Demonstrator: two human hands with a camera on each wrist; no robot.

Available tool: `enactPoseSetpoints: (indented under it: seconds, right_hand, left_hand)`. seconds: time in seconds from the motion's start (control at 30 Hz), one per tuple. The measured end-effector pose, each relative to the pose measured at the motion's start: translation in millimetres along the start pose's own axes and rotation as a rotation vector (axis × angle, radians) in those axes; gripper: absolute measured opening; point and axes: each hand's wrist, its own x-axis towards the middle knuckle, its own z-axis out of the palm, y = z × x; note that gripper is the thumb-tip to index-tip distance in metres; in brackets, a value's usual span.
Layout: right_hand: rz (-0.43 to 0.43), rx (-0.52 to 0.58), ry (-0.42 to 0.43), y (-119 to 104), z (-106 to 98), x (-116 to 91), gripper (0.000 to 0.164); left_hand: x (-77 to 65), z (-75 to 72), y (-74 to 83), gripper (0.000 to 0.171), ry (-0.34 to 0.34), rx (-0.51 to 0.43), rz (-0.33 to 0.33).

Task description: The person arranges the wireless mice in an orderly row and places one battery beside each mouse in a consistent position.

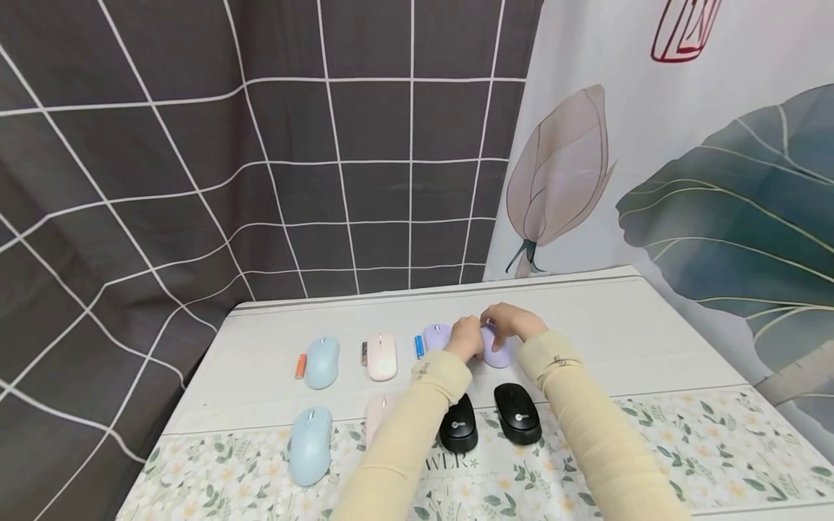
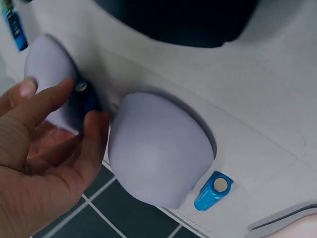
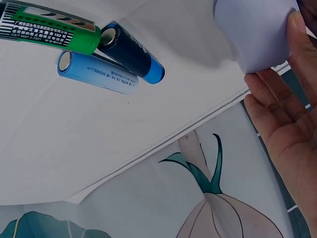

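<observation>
My right hand (image 1: 511,320) grips a purple computer mouse (image 1: 498,354) near the back of the table, its thumb and fingers round the sides in the right wrist view. Beside it, my left hand (image 1: 465,336) pinches a dark blue battery (image 2: 87,102) between thumb and fingers. The battery is close against that mouse's near side in the left wrist view. A second purple mouse (image 2: 158,148) lies next to the left hand, with a bright blue battery (image 2: 212,192) at its other side. In the right wrist view, green (image 3: 49,34), dark blue (image 3: 133,54) and light blue (image 3: 99,73) batteries lie near the held mouse.
Two black mice (image 1: 517,414) are nearer me, between my forearms. Further left are light blue mice (image 1: 322,362) and pink mice (image 1: 381,357), with an orange battery (image 1: 300,366) and a brown battery (image 1: 364,353). A dark checked curtain (image 1: 371,195) hangs behind the table (image 1: 586,318).
</observation>
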Motion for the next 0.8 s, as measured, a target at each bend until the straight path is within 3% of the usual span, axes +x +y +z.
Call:
enactPoseSetpoints:
  seconds: [0.1, 0.17, 0.23, 0.33, 0.43, 0.47, 0.5, 0.53, 0.63, 0.8]
  right_hand:
    - [0.006, 0.011, -0.005, -0.8, -2.2, -2.4, 0.058]
    - [0.006, 0.01, -0.011, 0.4, -2.4, -0.5, 0.059]
    - [-0.009, -0.015, -0.027, 7.5, 1.8, 8.9, 0.059]
    - [-0.086, -0.078, -0.055, 37.4, 21.1, 39.8, 0.06]
    - [-0.103, -0.116, -0.124, 67.8, 42.2, 70.7, 0.063]
    - [-0.121, -0.116, -0.125, 81.9, 51.8, 81.9, 0.063]
    - [-0.136, -0.109, -0.122, 93.2, 59.3, 90.3, 0.064]
    - [-0.088, -0.095, -0.143, 91.7, 59.0, 89.8, 0.067]
    - [-0.112, -0.065, -0.094, 108.0, 64.3, 92.6, 0.062]
    - [-0.081, -0.036, -0.068, 122.5, 49.8, 74.0, 0.055]
  left_hand:
    - [10.3, -1.3, -1.5, 0.047, -0.058, -0.094, -0.067]
    - [22.8, 5.5, -5.9, 0.042, -0.069, -0.114, -0.08]
    - [41.1, 23.1, -15.4, 0.035, -0.031, -0.111, -0.044]
    - [48.2, 32.5, -19.3, 0.028, -0.005, -0.087, -0.021]
    - [37.5, 26.5, -16.0, 0.024, 0.01, -0.096, -0.009]
    - [24.6, 14.5, -9.7, 0.025, -0.014, -0.102, -0.034]
    - [17.2, 11.6, -7.9, 0.024, 0.011, -0.103, -0.032]
    - [10.8, 8.3, -6.7, 0.023, 0.032, -0.104, -0.025]
    - [-3.6, 1.1, -4.6, 0.02, 0.088, -0.099, -0.009]
    - [-10.0, -2.9, -8.9, 0.01, 0.142, -0.068, 0.04]
